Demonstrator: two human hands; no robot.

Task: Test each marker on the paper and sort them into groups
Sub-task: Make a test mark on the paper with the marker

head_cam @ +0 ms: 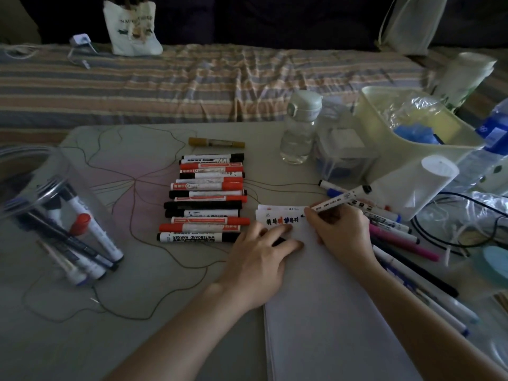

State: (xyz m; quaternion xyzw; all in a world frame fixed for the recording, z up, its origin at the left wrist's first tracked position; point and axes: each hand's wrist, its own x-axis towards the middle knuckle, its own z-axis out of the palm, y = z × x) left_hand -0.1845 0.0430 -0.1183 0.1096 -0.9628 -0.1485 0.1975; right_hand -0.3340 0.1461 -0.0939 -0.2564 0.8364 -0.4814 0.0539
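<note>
Right hand (339, 232) grips marker (342, 198) (tip hidden); left hand (261, 254) flat on paper (330, 298), perhaps covering cap.

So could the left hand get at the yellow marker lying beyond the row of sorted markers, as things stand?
Probably yes. The left hand lies flat on the paper, holding nothing, and the yellow marker lies alone past the row of markers. It would only have to pass over that row.

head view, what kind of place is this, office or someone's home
Most likely a home, probably a bedroom: a folding table is pulled up to a bed with a striped sheet, a tote bag sits on the bed, and a water bottle stands among household clutter.
</note>
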